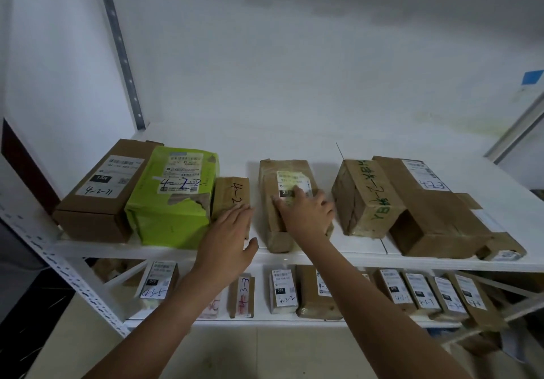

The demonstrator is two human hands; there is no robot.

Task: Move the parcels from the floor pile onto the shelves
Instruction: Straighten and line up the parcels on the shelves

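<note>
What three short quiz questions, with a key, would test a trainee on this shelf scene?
1. True or false: the left hand touches the small brown parcel with straight fingers.
2. The right hand lies on: A) a green parcel; B) the taped parcel with a white label; C) a parcel on the lower shelf.
3. Fill in: the handwriting on the box right of the taped parcel is ___.
Key: 1 true; 2 B; 3 green.

Parcel label (291, 181) half under right hand (307, 215); print blurred, unreadable
</note>
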